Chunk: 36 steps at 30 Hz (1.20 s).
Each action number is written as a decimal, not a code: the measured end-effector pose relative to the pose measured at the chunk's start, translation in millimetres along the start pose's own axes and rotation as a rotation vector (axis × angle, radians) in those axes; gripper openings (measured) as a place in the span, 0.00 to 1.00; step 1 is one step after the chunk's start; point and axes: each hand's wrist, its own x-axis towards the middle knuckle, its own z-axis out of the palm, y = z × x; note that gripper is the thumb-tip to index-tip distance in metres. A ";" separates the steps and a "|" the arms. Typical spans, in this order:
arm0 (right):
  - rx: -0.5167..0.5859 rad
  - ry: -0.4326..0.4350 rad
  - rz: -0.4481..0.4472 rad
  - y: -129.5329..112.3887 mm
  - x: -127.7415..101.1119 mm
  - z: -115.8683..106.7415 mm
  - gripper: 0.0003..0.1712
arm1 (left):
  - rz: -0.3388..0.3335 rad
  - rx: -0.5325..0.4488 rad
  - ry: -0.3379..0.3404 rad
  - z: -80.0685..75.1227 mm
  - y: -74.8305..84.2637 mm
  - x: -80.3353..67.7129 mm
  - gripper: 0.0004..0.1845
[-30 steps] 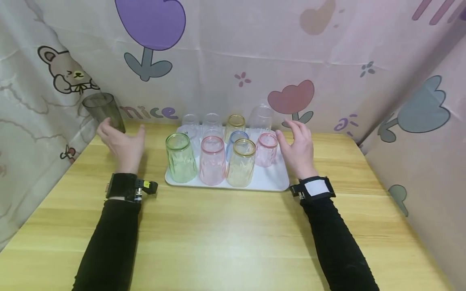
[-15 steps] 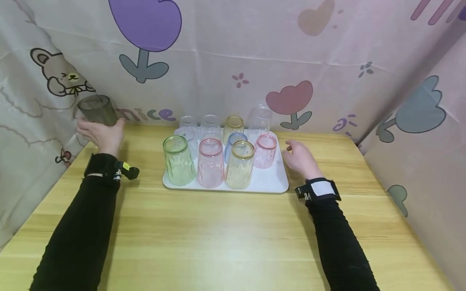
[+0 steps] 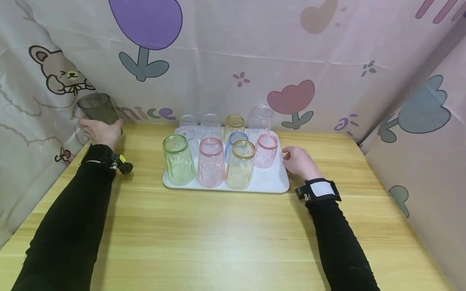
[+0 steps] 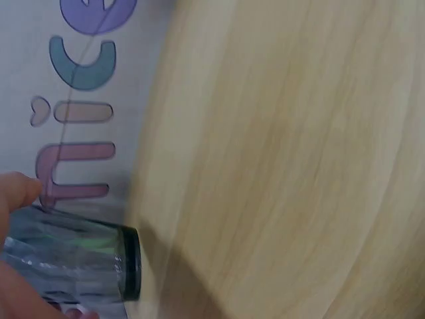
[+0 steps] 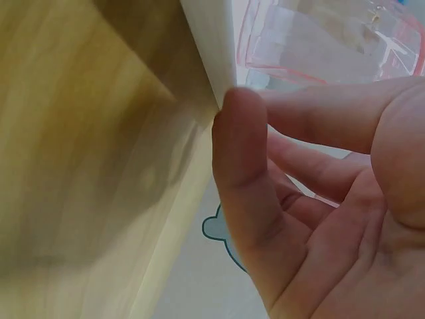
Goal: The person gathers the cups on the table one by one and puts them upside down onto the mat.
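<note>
At the table's back left corner my left hand (image 3: 102, 131) grips a dark grey drinking glass (image 3: 100, 108), its mouth upward. The thumb and curled fingers lie round its sides; in the left wrist view the glass (image 4: 73, 256) shows its thick dark base by the table's back edge. Whether that base touches the table I cannot tell. My right hand (image 3: 300, 161) pinches the right edge of a white tray (image 3: 269, 180) between thumb and finger, as the right wrist view shows. Closest to that hand on the tray stands a short pink glass (image 3: 267, 151).
The tray also bears a green glass (image 3: 179, 161), a taller pink glass (image 3: 211, 163), two amber glasses, a blue glass (image 3: 233, 141) and several clear ones. A printed curtain (image 3: 218, 48) hangs behind the wooden table (image 3: 233, 234) and along both sides.
My left hand has moved leftward and back and taken hold of the dark grey glass. My right hand has lowered from beside the short pink glass to the tray's edge, fingers now closed on it.
</note>
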 end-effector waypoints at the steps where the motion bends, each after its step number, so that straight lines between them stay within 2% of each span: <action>1: 0.005 -0.008 0.004 -0.5 0.1 1.0 0.28 | -0.009 -0.005 -0.001 -1.2 -0.6 2.0 0.59; 9: 0.016 -0.013 0.029 -4.8 2.9 6.7 0.28 | -0.034 -0.032 -0.015 -16.3 -4.4 12.1 0.59; 15: 0.014 0.003 0.029 -5.0 4.4 6.4 0.25 | -0.033 -0.027 -0.008 -21.6 -1.1 8.1 0.59; 19: 0.002 0.016 0.008 -1.1 5.2 5.2 0.25 | -0.022 -0.064 0.001 -19.2 -0.1 3.8 0.59; 25: -0.004 0.018 -0.002 2.5 5.4 1.8 0.25 | 0.017 -0.216 0.031 -10.3 -1.1 0.5 0.50; 28: 0.005 0.008 0.008 2.4 5.1 1.9 0.25 | 0.017 -0.293 0.018 -9.7 2.7 -6.2 0.49; 31: 0.014 -0.003 0.026 2.4 4.6 2.3 0.26 | 0.000 -0.442 -0.009 -9.4 10.7 -15.0 0.50; 36: 0.025 -0.011 0.040 3.8 3.8 4.1 0.26 | -0.051 -0.758 -0.099 -9.3 27.5 -34.1 0.61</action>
